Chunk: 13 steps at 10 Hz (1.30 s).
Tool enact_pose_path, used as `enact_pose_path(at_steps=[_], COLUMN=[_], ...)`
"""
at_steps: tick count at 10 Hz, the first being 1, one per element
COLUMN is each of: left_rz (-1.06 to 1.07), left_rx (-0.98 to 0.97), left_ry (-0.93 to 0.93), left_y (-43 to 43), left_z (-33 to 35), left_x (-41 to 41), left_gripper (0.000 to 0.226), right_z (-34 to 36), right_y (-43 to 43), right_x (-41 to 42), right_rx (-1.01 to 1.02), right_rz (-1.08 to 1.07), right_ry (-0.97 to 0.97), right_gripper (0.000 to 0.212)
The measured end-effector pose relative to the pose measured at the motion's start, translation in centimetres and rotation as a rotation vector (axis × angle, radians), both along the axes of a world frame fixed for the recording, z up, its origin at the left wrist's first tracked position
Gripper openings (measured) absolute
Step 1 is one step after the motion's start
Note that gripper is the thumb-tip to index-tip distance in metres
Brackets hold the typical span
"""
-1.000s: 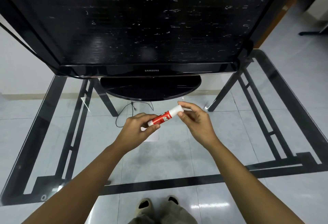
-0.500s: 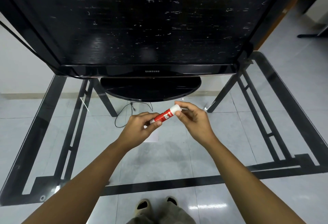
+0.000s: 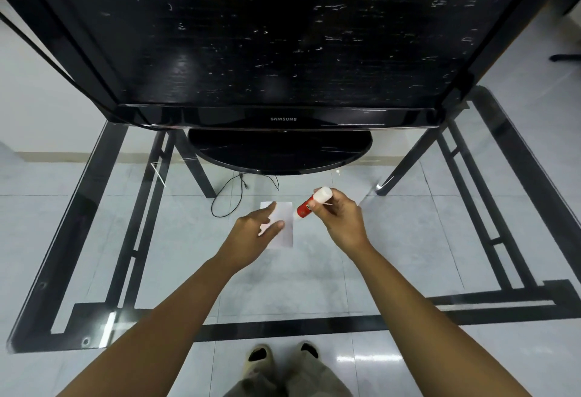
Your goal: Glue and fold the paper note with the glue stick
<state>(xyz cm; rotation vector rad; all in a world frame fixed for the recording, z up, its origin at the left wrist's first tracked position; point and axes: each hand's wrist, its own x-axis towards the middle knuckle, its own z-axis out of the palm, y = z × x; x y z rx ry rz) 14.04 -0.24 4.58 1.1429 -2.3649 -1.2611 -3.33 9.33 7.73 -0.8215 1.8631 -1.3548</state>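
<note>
Lying flat on the glass worktop (image 3: 314, 286), the white paper note (image 3: 284, 223) sits between my two hands, its near-left part under my left hand (image 3: 254, 236). That hand rests on it with fingers loosely spread, thumb and forefinger laid across the sheet. Just right of the note, my right hand (image 3: 341, 223) is closed around the red glue stick (image 3: 311, 203), which tilts so its lower end comes down to the note's right edge while the white end points up and away from me. Beyond both hands stands a black television (image 3: 283, 50) on its oval base, a thin cable (image 3: 232, 195) trailing below the glass.
</note>
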Motion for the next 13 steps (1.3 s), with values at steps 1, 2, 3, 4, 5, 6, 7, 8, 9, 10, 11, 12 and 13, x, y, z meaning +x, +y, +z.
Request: enact_pose_path(at_steps=[1, 2, 3, 4, 5, 6, 7, 8, 9, 10, 11, 12, 13], left_rz=[0.032, 0.096, 0.118, 0.116, 0.097, 0.070, 0.064, 0.054, 0.048, 0.033, 0.037, 0.057, 0.028], left_rx=[-0.082, -0.172, -0.219, -0.272, -0.292, -0.327, -0.327, -0.326, -0.325, -0.315, -0.290, -0.248, -0.246], left_ry=[-0.081, -0.193, -0.264, -0.343, -0.382, -0.448, -0.469, -0.491, -0.496, -0.506, -0.473, -0.423, -0.404], left_y=[-0.9, -2.1, -2.7, -3.0, -2.9, -2.6, -2.6, -2.5, -2.5, -2.7, -2.7, -3.0, -3.1], left_z=[-1.8, -3.7, -4.9, -6.2, -6.8, -7.3, -7.4, -7.4, -7.2, -7.2, -6.9, -6.6, -6.3], left_x=[1.2, 2.4, 2.8, 3.1, 3.1, 3.0, 2.9, 2.9, 2.9, 2.9, 3.0, 3.0, 3.3], left_gripper=[0.049, 0.048, 0.051, 0.054, 0.055, 0.055, 0.055, 0.055, 0.055, 0.055, 0.055, 0.056, 0.057], right_z=[-1.3, -3.1, -4.0, -4.9, -5.1, -5.3, -5.2, -5.1, -5.2, -5.4, -5.4, -5.2, -5.0], right_y=[-0.6, -1.7, -2.3, -2.6, -2.6, -2.7, -2.8, -2.8, -2.9, -3.0, -2.9, -3.0, -2.5], right_x=[-0.1, -0.2, -0.4, -0.3, -0.3, -0.4, -0.5, -0.8, -0.8, -0.9, -0.8, -1.0, -0.9], right_rx=[0.021, 0.074, 0.113, 0.132, 0.138, 0.145, 0.162, 0.185, 0.194, 0.197, 0.194, 0.246, 0.334], right_rz=[-0.016, -0.017, -0.001, 0.022, 0.031, 0.066, 0.091, 0.117, 0.132, 0.125, 0.123, 0.153, 0.164], right_ry=[0.077, 0.164, 0.243, 0.313, 0.327, 0.341, 0.351, 0.366, 0.381, 0.380, 0.393, 0.395, 0.370], right_gripper=[0.015, 0.008, 0.013, 0.019, 0.022, 0.025, 0.025, 0.025, 0.026, 0.028, 0.030, 0.040, 0.057])
